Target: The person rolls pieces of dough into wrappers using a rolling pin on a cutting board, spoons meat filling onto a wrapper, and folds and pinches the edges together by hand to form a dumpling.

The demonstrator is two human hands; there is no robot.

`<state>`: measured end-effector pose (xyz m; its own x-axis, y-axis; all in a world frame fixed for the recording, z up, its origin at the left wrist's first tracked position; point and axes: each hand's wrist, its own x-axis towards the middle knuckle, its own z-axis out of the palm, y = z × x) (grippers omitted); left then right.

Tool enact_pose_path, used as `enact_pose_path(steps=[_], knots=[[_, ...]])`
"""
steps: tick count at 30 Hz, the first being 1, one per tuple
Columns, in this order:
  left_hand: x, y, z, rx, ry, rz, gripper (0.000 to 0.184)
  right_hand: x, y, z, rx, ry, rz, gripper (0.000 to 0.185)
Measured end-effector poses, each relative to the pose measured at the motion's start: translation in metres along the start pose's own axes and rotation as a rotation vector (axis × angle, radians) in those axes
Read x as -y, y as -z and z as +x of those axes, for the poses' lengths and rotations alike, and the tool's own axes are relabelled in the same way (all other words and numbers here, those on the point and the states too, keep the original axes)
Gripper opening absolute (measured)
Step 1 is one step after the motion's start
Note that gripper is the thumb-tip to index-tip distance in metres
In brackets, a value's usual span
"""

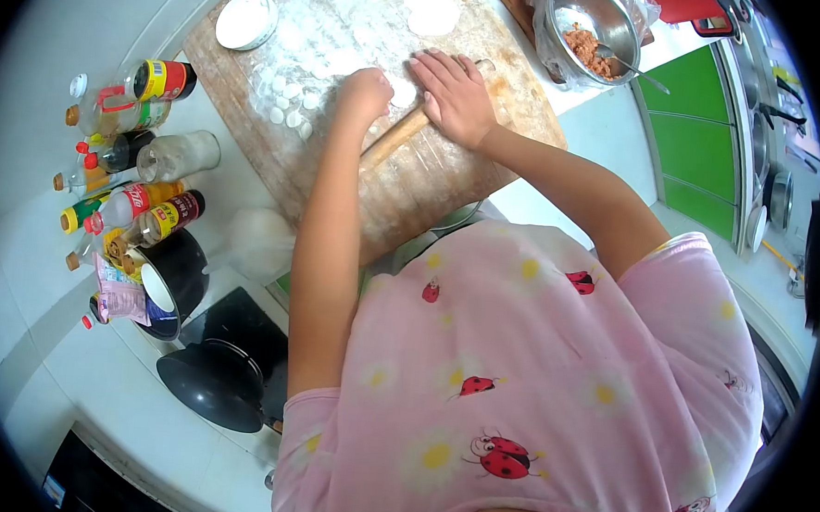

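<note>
Between my two hands lies a small round dough wrapper (403, 93) on the floured wooden board (399, 204). My left hand (366, 96) is closed at the wrapper's left edge, its fingertips mostly hidden. My right hand (457, 99) rests palm down, fingers stretched out, across the upper part of a wooden rolling pin (396, 142). The pin slants down toward my left forearm. Several small dough pieces (290, 101) dusted with flour sit left of my left hand. Flattened wrappers (430, 9) lie at the board's far edge.
A white bowl of flour (247, 20) stands at the board's left corner. To the right is a metal bowl (564, 6) with filling and a spoon. Bottles (167, 81) and jars line the left wall, near a black pot (191, 277) and wok (208, 384).
</note>
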<state>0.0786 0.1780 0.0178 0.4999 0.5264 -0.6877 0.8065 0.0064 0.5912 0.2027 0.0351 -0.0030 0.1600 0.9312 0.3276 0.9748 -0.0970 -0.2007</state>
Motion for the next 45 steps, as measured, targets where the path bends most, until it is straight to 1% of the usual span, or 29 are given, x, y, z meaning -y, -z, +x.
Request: enact_pose_path(steps=[2, 3, 4, 6, 7, 8, 11, 12, 14, 15, 17, 18, 21, 22, 25, 26, 29, 30, 31, 33, 34, 36, 37, 38, 40, 41, 42, 44, 45], knots=[[0.004, -0.005, 0.013, -0.002, -0.101, 0.135, 0.021, -0.002, -0.006, 0.007, 0.011, 0.043, -0.059, 0.046], [0.006, -0.008, 0.017, -0.001, -0.151, 0.204, 0.021, -0.003, -0.014, 0.024, -0.010, 0.042, 0.021, 0.046], [-0.010, -0.001, 0.002, -0.018, -0.174, 0.290, 0.020, 0.000, -0.018, 0.036, -0.015, 0.014, -0.009, 0.047], [0.001, -0.002, 0.014, -0.033, -0.156, 0.225, 0.019, 0.002, -0.016, 0.043, -0.012, -0.018, -0.045, 0.047], [-0.001, 0.000, 0.010, -0.034, -0.146, 0.194, 0.019, 0.005, -0.009, 0.029, 0.007, -0.031, -0.050, 0.047], [0.000, 0.004, 0.005, -0.027, -0.090, 0.189, 0.019, 0.007, -0.005, 0.015, 0.032, -0.043, -0.052, 0.047], [0.015, 0.002, 0.011, 0.033, 0.020, -0.027, 0.018, 0.001, -0.003, -0.010, 0.025, 0.011, 0.018, 0.048], [0.010, 0.001, 0.006, -0.006, -0.020, 0.072, 0.018, -0.002, -0.011, 0.001, 0.003, 0.040, 0.000, 0.047], [-0.009, 0.002, -0.008, -0.089, -0.104, 0.272, 0.017, 0.006, -0.017, 0.038, -0.022, 0.014, -0.066, 0.048], [-0.003, -0.001, -0.003, -0.099, -0.109, 0.220, 0.018, 0.007, -0.021, 0.049, -0.028, -0.007, -0.083, 0.048], [0.014, -0.003, 0.018, -0.128, -0.128, 0.120, 0.018, 0.008, -0.013, 0.034, -0.009, -0.014, -0.073, 0.049], [0.007, 0.004, 0.008, -0.083, -0.069, 0.127, 0.019, 0.010, -0.009, 0.020, 0.010, -0.021, -0.064, 0.049], [0.023, 0.002, 0.014, 0.028, 0.040, -0.144, 0.018, 0.004, -0.002, -0.013, 0.034, 0.026, 0.014, 0.048], [0.013, 0.002, 0.004, 0.080, 0.005, -0.093, 0.017, 0.002, -0.004, -0.004, 0.005, 0.057, 0.042, 0.047], [-0.004, 0.000, -0.008, -0.161, -0.178, 0.229, 0.016, 0.007, -0.023, 0.040, -0.066, 0.058, -0.036, 0.046], [0.000, 0.000, -0.002, -0.188, -0.213, 0.258, 0.016, 0.007, -0.020, 0.037, -0.057, 0.054, -0.047, 0.046], [0.013, 0.006, -0.002, -0.108, -0.077, -0.031, 0.018, 0.009, -0.007, 0.007, -0.004, 0.032, -0.032, 0.046], [0.018, 0.006, 0.000, -0.126, -0.040, -0.069, 0.020, 0.006, -0.001, -0.008, 0.037, 0.029, 0.000, 0.046], [0.020, 0.005, 0.004, -0.084, -0.053, -0.021, 0.020, 0.005, 0.002, -0.017, 0.081, 0.025, 0.033, 0.046], [0.023, 0.002, 0.009, 0.012, -0.079, 0.079, 0.021, 0.005, -0.009, 0.000, 0.026, 0.055, 0.024, 0.046], [0.020, -0.001, 0.011, -0.062, -0.148, 0.212, 0.023, 0.008, -0.013, 0.022, 0.006, 0.061, -0.006, 0.047], [0.020, -0.002, 0.013, -0.120, -0.128, 0.187, 0.023, 0.012, -0.021, 0.046, -0.042, 0.057, -0.037, 0.047], [0.020, -0.001, 0.014, -0.151, -0.122, 0.178, 0.023, 0.013, -0.019, 0.041, -0.024, 0.056, -0.035, 0.047], [0.025, 0.000, 0.016, -0.111, -0.065, 0.037, 0.023, 0.013, -0.011, 0.026, -0.002, 0.050, -0.033, 0.047], [0.032, 0.002, 0.011, -0.108, -0.058, -0.090, 0.014, 0.010, 0.000, -0.007, 0.037, 0.036, 0.030, 0.046], [0.034, 0.001, 0.009, -0.108, -0.053, -0.160, 0.011, 0.008, -0.004, -0.008, 0.045, 0.045, 0.038, 0.047], [0.026, 0.004, 0.004, 0.046, 0.070, -0.169, 0.021, 0.007, -0.005, -0.009, 0.057, 0.049, 0.047, 0.047], [0.020, -0.003, 0.009, -0.065, -0.062, 0.115, 0.021, 0.009, -0.009, 0.010, 0.048, 0.058, 0.062, 0.046], [0.017, -0.004, 0.011, -0.124, -0.131, 0.258, 0.020, 0.011, -0.017, 0.028, -0.005, 0.085, 0.004, 0.045]])
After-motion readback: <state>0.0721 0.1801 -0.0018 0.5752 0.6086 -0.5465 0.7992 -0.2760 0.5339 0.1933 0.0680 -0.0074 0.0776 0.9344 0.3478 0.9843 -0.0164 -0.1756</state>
